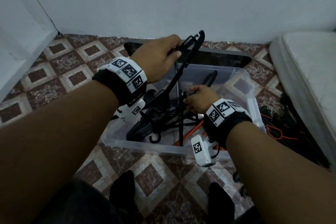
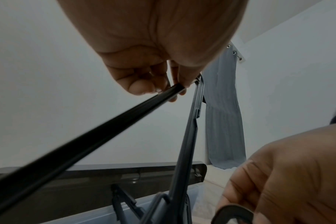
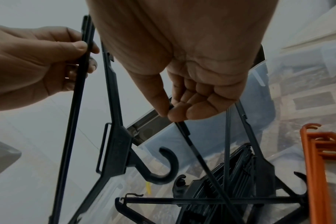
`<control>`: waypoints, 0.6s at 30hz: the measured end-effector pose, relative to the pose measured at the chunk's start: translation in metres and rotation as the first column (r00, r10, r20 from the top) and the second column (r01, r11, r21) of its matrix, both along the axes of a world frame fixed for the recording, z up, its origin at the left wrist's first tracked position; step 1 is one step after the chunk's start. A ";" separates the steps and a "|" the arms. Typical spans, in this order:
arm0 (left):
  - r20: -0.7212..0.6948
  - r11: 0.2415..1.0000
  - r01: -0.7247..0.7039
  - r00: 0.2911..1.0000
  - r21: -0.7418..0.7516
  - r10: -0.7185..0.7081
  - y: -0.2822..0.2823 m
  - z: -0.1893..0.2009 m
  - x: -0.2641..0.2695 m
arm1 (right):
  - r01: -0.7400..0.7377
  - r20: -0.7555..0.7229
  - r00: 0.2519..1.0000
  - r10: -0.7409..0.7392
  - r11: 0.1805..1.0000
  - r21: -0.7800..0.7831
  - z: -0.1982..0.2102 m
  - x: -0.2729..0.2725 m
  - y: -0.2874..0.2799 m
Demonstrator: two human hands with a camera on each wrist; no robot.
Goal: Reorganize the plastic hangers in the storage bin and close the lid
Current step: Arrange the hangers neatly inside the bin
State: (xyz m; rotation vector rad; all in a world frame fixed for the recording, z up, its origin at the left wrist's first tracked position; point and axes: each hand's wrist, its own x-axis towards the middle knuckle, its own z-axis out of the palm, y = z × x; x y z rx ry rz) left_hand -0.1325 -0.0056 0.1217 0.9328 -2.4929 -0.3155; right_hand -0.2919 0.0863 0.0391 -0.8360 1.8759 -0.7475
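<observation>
Head view: the left hand (image 1: 160,58) has its fingers curled round the end of a black hanger (image 1: 174,78) lifted half out of the clear storage bin (image 1: 145,146) on the tiled floor (image 1: 63,63), while the right hand (image 1: 200,98) pinches the thin bar of a second hanger (image 3: 197,150) down inside among the tangled black pile (image 1: 154,120). Step in hand looks like untangling and sorting, early on, since the dark lid (image 1: 223,58) lies behind the bin, off. Next move probably needs the raised hanger laid flat with the stack, hooks aligned, minding snags with the orange hanger (image 3: 316,151).
</observation>
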 end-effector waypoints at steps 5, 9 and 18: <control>-0.023 1.000 -0.016 1.000 0.016 0.016 -0.005 0.004 0.010 | -0.186 -0.318 0.932 0.174 0.982 -0.009 0.008 -0.003 0.007; -0.051 0.999 -0.048 0.998 0.019 0.049 -0.006 0.008 0.013 | -0.261 -0.418 0.877 0.236 0.965 -0.003 0.019 -0.002 0.009; -0.245 0.982 -0.142 0.955 0.121 0.168 -0.009 0.019 0.025 | -0.311 -0.549 0.808 0.214 0.946 -0.089 0.043 -0.017 0.003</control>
